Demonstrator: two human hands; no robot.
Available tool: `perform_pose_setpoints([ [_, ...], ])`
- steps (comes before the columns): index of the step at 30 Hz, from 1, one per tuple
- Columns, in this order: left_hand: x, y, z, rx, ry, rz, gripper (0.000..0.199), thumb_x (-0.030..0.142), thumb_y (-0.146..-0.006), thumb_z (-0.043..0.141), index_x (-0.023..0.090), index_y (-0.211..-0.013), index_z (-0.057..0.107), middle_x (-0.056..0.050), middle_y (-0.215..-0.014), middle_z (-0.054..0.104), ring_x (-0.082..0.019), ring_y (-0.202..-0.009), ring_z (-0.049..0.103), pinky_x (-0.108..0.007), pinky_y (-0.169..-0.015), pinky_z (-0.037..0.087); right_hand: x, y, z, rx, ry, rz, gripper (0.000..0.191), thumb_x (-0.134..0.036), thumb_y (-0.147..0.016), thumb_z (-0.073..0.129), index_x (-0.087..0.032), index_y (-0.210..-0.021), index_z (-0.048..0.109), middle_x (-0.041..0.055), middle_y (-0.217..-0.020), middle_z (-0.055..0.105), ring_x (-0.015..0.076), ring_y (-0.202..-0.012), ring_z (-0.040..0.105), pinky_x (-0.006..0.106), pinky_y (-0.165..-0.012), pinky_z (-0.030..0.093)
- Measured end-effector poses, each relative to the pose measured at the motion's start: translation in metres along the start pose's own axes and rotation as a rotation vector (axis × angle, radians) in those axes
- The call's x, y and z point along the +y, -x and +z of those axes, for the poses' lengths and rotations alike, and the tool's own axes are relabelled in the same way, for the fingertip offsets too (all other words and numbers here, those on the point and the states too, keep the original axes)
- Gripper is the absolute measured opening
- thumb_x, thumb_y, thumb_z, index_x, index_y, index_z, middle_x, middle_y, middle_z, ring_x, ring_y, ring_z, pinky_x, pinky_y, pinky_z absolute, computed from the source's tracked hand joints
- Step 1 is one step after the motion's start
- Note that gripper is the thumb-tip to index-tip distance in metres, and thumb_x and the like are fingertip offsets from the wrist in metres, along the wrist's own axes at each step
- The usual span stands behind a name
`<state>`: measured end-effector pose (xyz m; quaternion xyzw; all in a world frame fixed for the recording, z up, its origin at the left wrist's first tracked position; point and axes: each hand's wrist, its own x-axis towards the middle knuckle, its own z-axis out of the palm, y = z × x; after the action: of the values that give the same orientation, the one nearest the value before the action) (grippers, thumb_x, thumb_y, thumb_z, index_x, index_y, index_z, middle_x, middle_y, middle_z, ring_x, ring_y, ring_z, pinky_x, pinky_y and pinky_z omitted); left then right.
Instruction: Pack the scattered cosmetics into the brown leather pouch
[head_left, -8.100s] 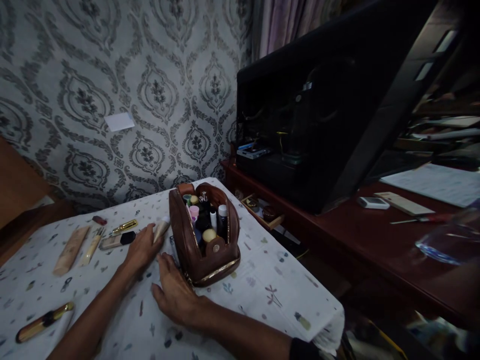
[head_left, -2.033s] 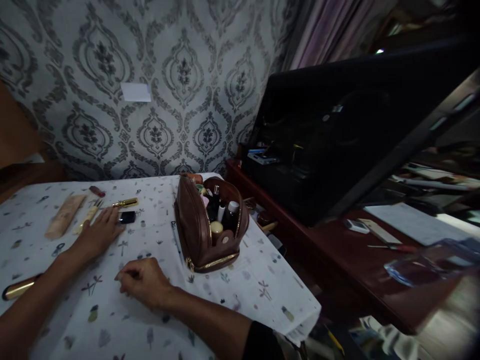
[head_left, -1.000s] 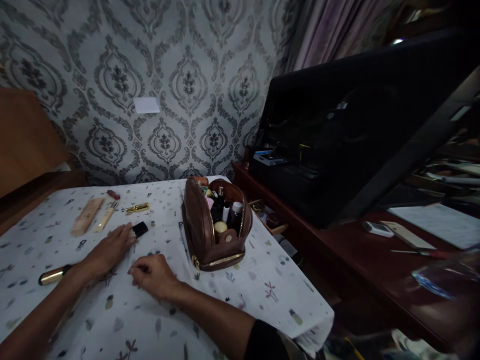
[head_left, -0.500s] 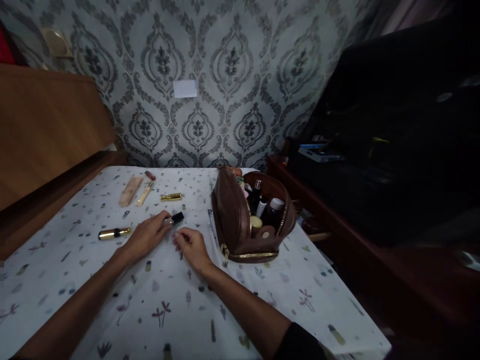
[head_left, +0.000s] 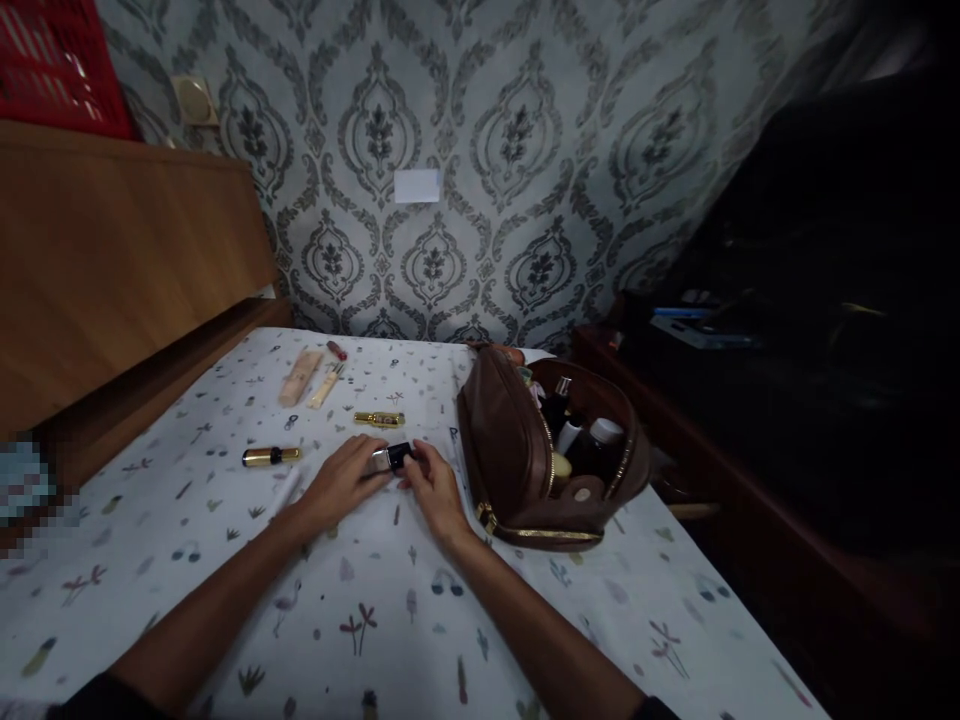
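A small clear bottle with a black cap point(head_left: 400, 457) lies between my two hands, low over the patterned tablecloth. My left hand point(head_left: 346, 480) is closed around its clear end. At the other end, my right hand point(head_left: 436, 490) has its fingers curled on the black cap. To the right stands an open brown cosmetic bag point(head_left: 499, 440), packed with a dark bottle with a white lid point(head_left: 604, 434), a white-capped tube point(head_left: 568, 436) and other items. A gold tube point(head_left: 379, 419) lies just beyond my hands, and a gold and black tube point(head_left: 271, 457) lies left of them.
Farther back on the table lie a beige squeeze tube point(head_left: 301, 377), a slim cream tube point(head_left: 326, 386) and a small red item point(head_left: 337, 351). A wooden cabinet point(head_left: 135, 260) borders the left side. A patterned wall rises behind, and dark furniture stands right.
My right hand has moved onto the bottle's black cap, where before it was apart from it. The view has shifted left, so things appear farther right.
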<state>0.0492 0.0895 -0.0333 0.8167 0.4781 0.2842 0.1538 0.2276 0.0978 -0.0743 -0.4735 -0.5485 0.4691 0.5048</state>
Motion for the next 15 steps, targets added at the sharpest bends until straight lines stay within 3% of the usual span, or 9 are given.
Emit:
perform_pose_setpoints([
  [6,0.003,0.002,0.004,-0.028,-0.079,0.065,0.028,0.021,-0.09,0.057,0.02,-0.117,0.053,-0.008,-0.109,0.06,-0.024,-0.106,0.057,-0.039,-0.093,0.049,-0.003,-0.007,-0.004,0.074,-0.04,0.016,0.058,-0.059,-0.071,0.071,-0.012,-0.105,0.067,0.007,-0.078,0.069,0.017,-0.058,0.06,0.029,-0.054,0.051],
  [10,0.011,0.001,0.005,-0.013,-0.149,0.094,0.023,0.022,-0.089,0.058,0.02,-0.112,0.053,-0.007,-0.107,0.059,-0.024,-0.103,0.057,-0.038,-0.089,0.05,-0.016,-0.007,-0.007,0.041,-0.095,0.041,0.056,-0.064,-0.064,0.075,-0.015,-0.09,0.067,0.0028,-0.069,0.065,0.0151,-0.05,0.055,0.027,-0.046,0.045],
  [15,0.011,0.001,0.009,-0.027,-0.21,0.115,0.024,0.03,-0.092,0.058,0.019,-0.113,0.053,-0.008,-0.106,0.061,-0.023,-0.103,0.059,-0.033,-0.089,0.05,-0.024,-0.006,-0.01,0.055,-0.155,0.156,0.06,-0.063,-0.049,0.084,-0.019,-0.086,0.065,-0.0003,-0.061,0.064,0.0152,-0.045,0.055,0.026,-0.042,0.043],
])
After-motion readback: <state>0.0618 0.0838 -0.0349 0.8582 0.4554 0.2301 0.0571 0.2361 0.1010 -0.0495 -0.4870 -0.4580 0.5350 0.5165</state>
